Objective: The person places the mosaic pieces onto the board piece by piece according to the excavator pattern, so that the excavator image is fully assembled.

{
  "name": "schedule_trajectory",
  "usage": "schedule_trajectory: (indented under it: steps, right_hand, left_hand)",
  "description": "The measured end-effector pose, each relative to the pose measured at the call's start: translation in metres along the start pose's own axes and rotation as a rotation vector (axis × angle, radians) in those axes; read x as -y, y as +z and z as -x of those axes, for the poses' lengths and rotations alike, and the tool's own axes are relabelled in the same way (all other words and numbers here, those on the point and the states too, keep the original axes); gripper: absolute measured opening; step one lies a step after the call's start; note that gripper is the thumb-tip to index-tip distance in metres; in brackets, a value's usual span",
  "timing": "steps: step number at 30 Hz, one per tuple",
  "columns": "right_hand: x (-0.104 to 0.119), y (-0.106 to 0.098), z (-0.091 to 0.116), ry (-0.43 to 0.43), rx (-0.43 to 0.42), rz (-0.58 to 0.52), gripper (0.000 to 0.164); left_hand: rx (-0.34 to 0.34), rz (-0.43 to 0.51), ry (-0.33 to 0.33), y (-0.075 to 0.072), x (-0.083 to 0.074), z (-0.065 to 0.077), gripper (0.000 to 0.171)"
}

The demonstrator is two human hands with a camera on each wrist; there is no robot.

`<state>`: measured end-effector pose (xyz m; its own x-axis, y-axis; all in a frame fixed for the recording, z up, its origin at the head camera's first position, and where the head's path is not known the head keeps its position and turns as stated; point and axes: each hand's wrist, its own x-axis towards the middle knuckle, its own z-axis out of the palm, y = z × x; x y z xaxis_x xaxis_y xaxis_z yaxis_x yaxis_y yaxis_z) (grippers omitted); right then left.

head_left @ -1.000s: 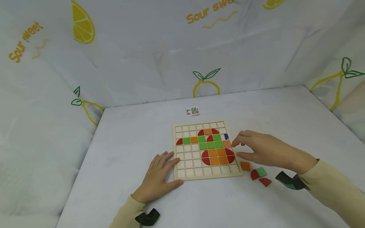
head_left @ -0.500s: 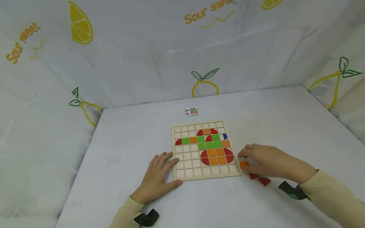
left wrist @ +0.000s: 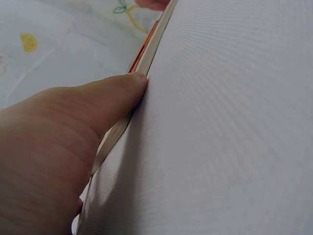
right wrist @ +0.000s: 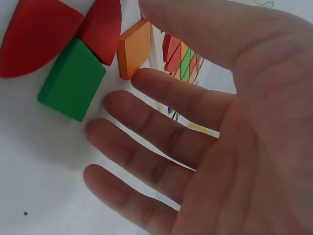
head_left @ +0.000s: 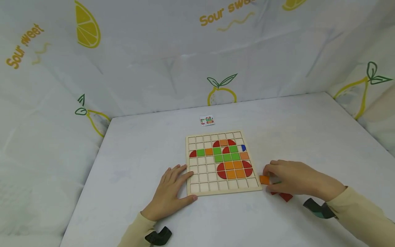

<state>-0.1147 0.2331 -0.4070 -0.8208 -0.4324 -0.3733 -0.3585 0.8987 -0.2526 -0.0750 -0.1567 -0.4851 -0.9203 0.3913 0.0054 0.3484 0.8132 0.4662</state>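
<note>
A wooden grid board [head_left: 202, 178] lies on the table, with red, green, orange and blue tiles in several of its cells. My left hand [head_left: 169, 193] rests at its lower left corner, fingers on the left rim. In the left wrist view the thumb [left wrist: 110, 98] touches the board's edge. My right hand [head_left: 293, 178] hovers over loose tiles right of the board, fingers spread and holding nothing. Nearest its index finger is an orange square tile [right wrist: 134, 49]. A green square tile [right wrist: 72, 81] and two red quarter-round tiles [right wrist: 39, 36] lie beside it, partly hidden in the head view.
A small printed card [head_left: 207, 120] with a coloured pattern lies behind the board. The white cloth-covered table [head_left: 145, 144] meets a white curtain [head_left: 148, 68] with lemon prints at the back and sides.
My right hand has moved from the board's right edge down and toward me, over the loose tiles. The orange tile, briefly part covered, shows again. My left hand stays put.
</note>
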Motion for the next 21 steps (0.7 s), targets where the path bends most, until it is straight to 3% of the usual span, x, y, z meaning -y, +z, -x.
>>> schedule_trajectory:
  steps: [6,11,21]
  right_hand:
    - [-0.011,-0.005,0.004,0.062,0.098,-0.137,0.037]
    - [-0.017,-0.004,0.003,0.064,0.123,-0.148,0.041]
    - [-0.028,0.001,-0.005,0.023,-0.026,-0.14,0.036]
  left_hand:
    - [-0.001,0.001,-0.002,-0.001,0.0,0.0,0.077]
    - [-0.02,0.006,0.011,0.0,0.001,0.001,0.076]
    - [0.007,0.015,0.011,-0.002,0.0,0.001,0.077]
